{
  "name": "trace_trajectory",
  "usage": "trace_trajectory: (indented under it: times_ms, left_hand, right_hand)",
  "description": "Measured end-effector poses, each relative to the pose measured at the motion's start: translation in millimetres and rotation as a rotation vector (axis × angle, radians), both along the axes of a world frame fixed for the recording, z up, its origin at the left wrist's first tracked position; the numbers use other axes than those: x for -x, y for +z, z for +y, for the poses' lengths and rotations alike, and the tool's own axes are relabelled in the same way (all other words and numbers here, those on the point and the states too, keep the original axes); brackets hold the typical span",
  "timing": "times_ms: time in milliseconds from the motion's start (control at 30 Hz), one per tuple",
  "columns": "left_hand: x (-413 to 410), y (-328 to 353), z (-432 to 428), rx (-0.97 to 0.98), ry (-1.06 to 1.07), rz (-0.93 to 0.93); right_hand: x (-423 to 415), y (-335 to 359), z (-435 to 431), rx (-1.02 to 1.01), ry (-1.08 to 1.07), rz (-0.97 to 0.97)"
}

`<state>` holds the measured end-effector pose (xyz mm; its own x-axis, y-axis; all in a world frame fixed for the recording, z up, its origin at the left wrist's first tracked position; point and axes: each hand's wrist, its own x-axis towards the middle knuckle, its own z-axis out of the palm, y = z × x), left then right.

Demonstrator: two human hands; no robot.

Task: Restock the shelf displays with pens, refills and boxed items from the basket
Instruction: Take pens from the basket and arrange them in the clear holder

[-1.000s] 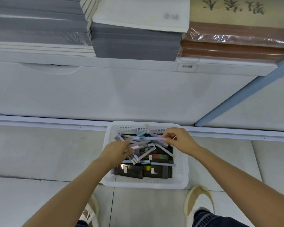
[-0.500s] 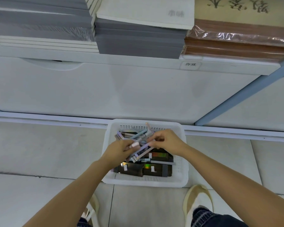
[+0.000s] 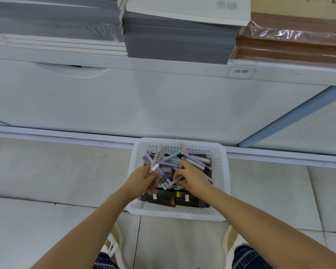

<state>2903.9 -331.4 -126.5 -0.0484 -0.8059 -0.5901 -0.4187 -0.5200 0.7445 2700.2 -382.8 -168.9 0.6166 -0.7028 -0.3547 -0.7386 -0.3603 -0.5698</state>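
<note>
Since half a second ago the bundle of pens (image 3: 157, 160) has swung from a slant toward the right hand (image 3: 192, 177) to point almost straight away from the person. That hand has left the bundle's tips and dropped lower into the basket (image 3: 224, 171).

The pens are slim matte cylinders in lilac, pale blue, pink and grey. The basket is white moulded plastic with rounded corners and slotted walls. It stands on the floor (image 3: 56, 171) of smooth pale tiles.

The left hand (image 3: 142, 179) has its grip clamped round the bundle's near ends, fingers wrapped. The right grip is nearly closed, its fingertips pinching a pale pen (image 3: 174, 182) that lies between the two grips.

The bundle's long axis runs up from the left grip toward the basket's far wall, leaning slightly right, with the tips fanned. The pale pen slants from near-left to far-right. Beyond the right grip, loose pens (image 3: 194, 162) lie criss-crossed, mostly crosswise. Under both grips, toward the near wall, sit flat black boxes (image 3: 184, 201) with small white tabs.

Far beyond the grips, a shelf holds grey notebooks (image 3: 175, 41) and brown notebooks (image 3: 291, 43) under shiny film.
</note>
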Motion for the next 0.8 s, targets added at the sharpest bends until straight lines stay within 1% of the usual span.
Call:
trace_trajectory:
  times_ms: [133,233,333,433,500,567,667,733,800]
  left_hand:
    - [1,10,-2,0.102,0.029,-0.028]
    - [3,28,-6,0.172,0.029,0.007]
    - [2,47,-9,0.218,0.067,-0.047]
    - [-6,71,-12,0.236,0.149,-0.061]
    - [-14,91,-12,0.242,0.247,-0.050]
    - [-21,111,-12,0.255,0.321,-0.023]
    - [-23,147,-9,0.277,0.353,0.071]
    - [-21,174,-8,0.308,0.323,0.128]
    - [-18,205,-7,0.352,0.266,0.144]
  right_hand:
    - [-5,25,-14,-0.003,0.032,-0.141]
    - [-11,53,-25,0.031,0.085,-0.202]
    - [-14,81,-29,-0.021,0.095,-0.240]
    - [-4,109,-35,-0.122,0.034,-0.278]
    - [9,129,-41,-0.182,-0.063,-0.333]
    - [19,154,-47,-0.219,-0.182,-0.464]
    - [22,199,-51,-0.241,-0.323,-0.724]
    - [17,233,-50,-0.257,-0.347,-0.858]
    - [11,271,-47,-0.213,-0.325,-0.949]
